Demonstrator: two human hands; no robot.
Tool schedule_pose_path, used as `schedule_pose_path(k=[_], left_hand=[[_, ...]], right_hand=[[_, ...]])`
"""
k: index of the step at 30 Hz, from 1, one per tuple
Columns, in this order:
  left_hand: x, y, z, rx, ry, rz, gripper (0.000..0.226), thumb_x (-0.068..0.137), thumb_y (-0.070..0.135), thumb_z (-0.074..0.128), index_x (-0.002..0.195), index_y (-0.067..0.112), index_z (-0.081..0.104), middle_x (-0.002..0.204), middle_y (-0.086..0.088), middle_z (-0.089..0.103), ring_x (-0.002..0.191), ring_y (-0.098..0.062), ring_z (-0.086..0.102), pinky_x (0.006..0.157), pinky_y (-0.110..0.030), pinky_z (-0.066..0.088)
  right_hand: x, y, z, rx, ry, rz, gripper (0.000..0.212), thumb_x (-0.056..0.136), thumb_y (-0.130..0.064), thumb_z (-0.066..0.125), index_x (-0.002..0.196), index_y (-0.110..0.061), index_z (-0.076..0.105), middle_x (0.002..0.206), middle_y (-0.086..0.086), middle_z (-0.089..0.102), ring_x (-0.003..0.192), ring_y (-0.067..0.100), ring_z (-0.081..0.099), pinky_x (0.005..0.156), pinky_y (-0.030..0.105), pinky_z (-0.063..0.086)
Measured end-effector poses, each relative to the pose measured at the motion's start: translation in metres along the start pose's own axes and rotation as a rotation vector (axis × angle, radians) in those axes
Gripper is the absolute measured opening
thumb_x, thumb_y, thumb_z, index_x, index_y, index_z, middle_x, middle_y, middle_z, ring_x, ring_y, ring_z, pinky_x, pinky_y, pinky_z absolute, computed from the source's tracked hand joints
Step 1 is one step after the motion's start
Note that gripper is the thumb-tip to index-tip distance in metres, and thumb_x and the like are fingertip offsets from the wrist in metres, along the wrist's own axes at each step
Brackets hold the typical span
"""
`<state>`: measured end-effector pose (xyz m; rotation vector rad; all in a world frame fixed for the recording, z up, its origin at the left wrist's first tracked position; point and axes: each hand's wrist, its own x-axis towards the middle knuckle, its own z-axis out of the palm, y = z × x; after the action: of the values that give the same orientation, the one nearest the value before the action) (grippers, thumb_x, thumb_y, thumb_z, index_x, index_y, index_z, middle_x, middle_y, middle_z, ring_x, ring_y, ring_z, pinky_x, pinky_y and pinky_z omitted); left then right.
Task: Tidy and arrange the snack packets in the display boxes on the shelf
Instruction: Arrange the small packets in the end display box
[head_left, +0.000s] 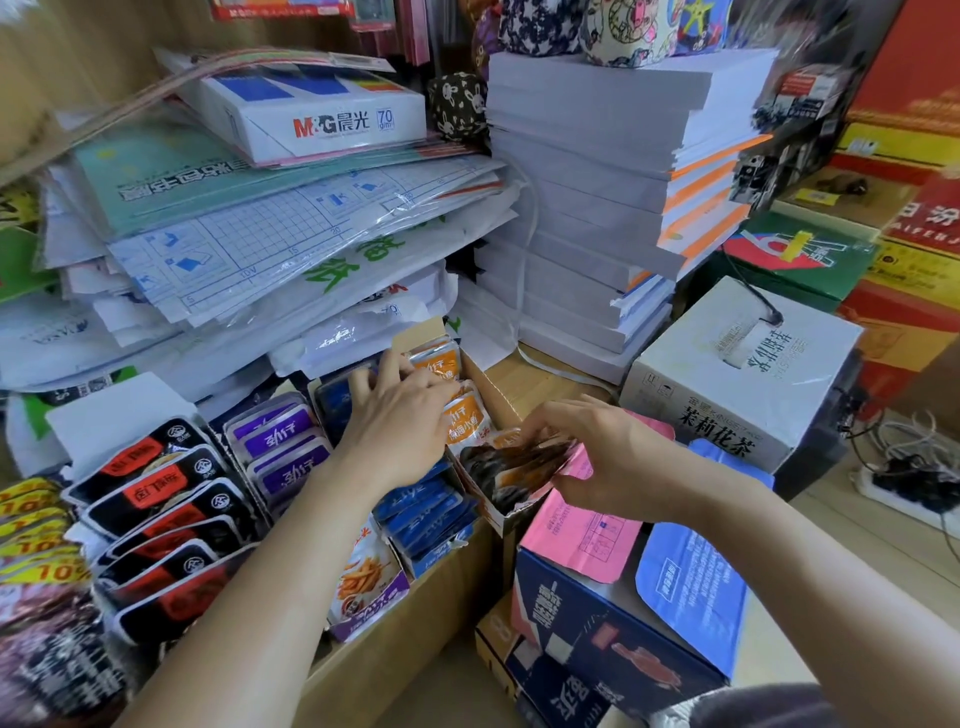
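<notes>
Several display boxes of snack packets stand side by side on the shelf. The rightmost box (511, 512) holds orange packets (460, 418). My left hand (402, 410) lies on those orange packets near the box's back, fingers spread and pressing them. My right hand (597, 449) pinches an orange and dark packet (519, 460) at the front of the same box. Left of it sit blue packets (426, 512), purple packets (283, 441) and black and red packets (156, 499).
Paper reams and plastic sleeves (270, 249) overhang the boxes from behind. A tall stack of white books (597, 208) stands at the back right. A white tea carton (737, 384) and a blue carton with a pink flap (597, 613) sit at my right.
</notes>
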<state>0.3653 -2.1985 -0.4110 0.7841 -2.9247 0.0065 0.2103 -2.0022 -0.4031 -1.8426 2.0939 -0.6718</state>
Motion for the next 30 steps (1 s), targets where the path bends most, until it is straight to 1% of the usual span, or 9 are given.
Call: schedule_pose_path(k=[5, 9, 12, 14, 16, 19, 22, 24, 30], left_hand=[[0.003, 0.006, 0.002, 0.008, -0.032, -0.043, 0.041, 0.102, 0.041, 0.048, 0.141, 0.031, 0.049, 0.143, 0.005, 0.049, 0.133, -0.025, 0.024, 0.099, -0.047, 0.024], [0.003, 0.007, -0.001, -0.09, 0.011, -0.054, 0.034, 0.097, 0.045, 0.058, 0.131, 0.04, 0.057, 0.135, 0.009, 0.054, 0.132, -0.023, 0.026, 0.098, -0.044, 0.023], [0.002, 0.006, -0.004, -0.169, 0.027, -0.038, 0.029, 0.092, 0.044, 0.066, 0.12, 0.042, 0.059, 0.122, 0.013, 0.056, 0.127, -0.019, 0.031, 0.094, -0.041, 0.022], [0.001, 0.005, -0.004, -0.217, 0.05, -0.008, 0.024, 0.091, 0.042, 0.069, 0.114, 0.042, 0.061, 0.107, 0.017, 0.063, 0.119, -0.015, 0.046, 0.092, -0.039, 0.024], [0.0, 0.004, -0.003, -0.297, 0.103, 0.013, 0.018, 0.09, 0.037, 0.073, 0.106, 0.04, 0.066, 0.09, 0.02, 0.069, 0.099, -0.005, 0.059, 0.093, -0.037, 0.026], [-0.001, 0.007, -0.003, -0.421, 0.169, -0.001, 0.014, 0.087, 0.028, 0.078, 0.097, 0.036, 0.073, 0.074, 0.021, 0.066, 0.08, 0.003, 0.058, 0.09, -0.029, 0.028], [0.0, 0.007, -0.007, -0.537, 0.218, 0.005, 0.015, 0.085, 0.02, 0.078, 0.094, 0.031, 0.078, 0.073, 0.019, 0.069, 0.074, -0.001, 0.064, 0.093, -0.037, 0.048], [0.0, 0.005, -0.015, -0.632, 0.264, -0.024, 0.018, 0.083, 0.015, 0.078, 0.095, 0.028, 0.079, 0.076, 0.019, 0.071, 0.072, -0.001, 0.067, 0.08, -0.036, 0.059], [-0.005, 0.009, -0.025, -0.783, 0.329, -0.019, 0.015, 0.082, 0.015, 0.081, 0.094, 0.024, 0.082, 0.079, 0.016, 0.075, 0.075, 0.001, 0.07, 0.071, -0.018, 0.058]], right_hand=[[0.0, -0.001, -0.002, -0.004, -0.017, 0.023, 0.05, 0.078, -0.016, 0.072, 0.123, -0.033, 0.059, 0.113, -0.016, 0.06, 0.112, 0.008, 0.051, 0.092, 0.035, 0.049], [0.002, 0.0, 0.001, -0.059, -0.029, 0.018, 0.062, 0.075, -0.03, 0.063, 0.135, -0.041, 0.055, 0.112, -0.02, 0.056, 0.113, 0.012, 0.047, 0.09, 0.043, 0.048], [0.003, 0.0, 0.001, -0.075, -0.008, 0.049, 0.064, 0.073, -0.033, 0.063, 0.136, -0.038, 0.054, 0.12, -0.017, 0.052, 0.116, 0.013, 0.041, 0.093, 0.048, 0.045], [0.005, -0.002, 0.001, -0.086, -0.003, 0.069, 0.067, 0.073, -0.034, 0.063, 0.139, -0.035, 0.051, 0.126, -0.015, 0.05, 0.12, 0.014, 0.038, 0.096, 0.05, 0.043], [0.007, -0.004, 0.001, -0.094, -0.015, 0.077, 0.072, 0.074, -0.033, 0.063, 0.143, -0.036, 0.045, 0.128, -0.015, 0.05, 0.12, 0.013, 0.038, 0.098, 0.051, 0.042], [0.009, -0.005, 0.003, -0.096, -0.041, 0.078, 0.078, 0.074, -0.032, 0.063, 0.147, -0.041, 0.038, 0.13, -0.016, 0.05, 0.121, 0.013, 0.038, 0.098, 0.05, 0.041], [0.01, -0.004, 0.004, -0.091, -0.042, 0.07, 0.075, 0.071, -0.033, 0.063, 0.143, -0.04, 0.043, 0.13, -0.015, 0.047, 0.122, 0.013, 0.039, 0.097, 0.05, 0.042], [0.009, -0.003, 0.005, -0.078, -0.037, 0.065, 0.071, 0.071, -0.034, 0.062, 0.14, -0.038, 0.048, 0.131, -0.013, 0.045, 0.123, 0.015, 0.041, 0.097, 0.05, 0.044], [0.011, -0.002, 0.006, -0.086, 0.032, 0.041, 0.064, 0.069, -0.035, 0.067, 0.132, -0.041, 0.055, 0.136, -0.005, 0.033, 0.123, 0.018, 0.038, 0.096, 0.051, 0.046]])
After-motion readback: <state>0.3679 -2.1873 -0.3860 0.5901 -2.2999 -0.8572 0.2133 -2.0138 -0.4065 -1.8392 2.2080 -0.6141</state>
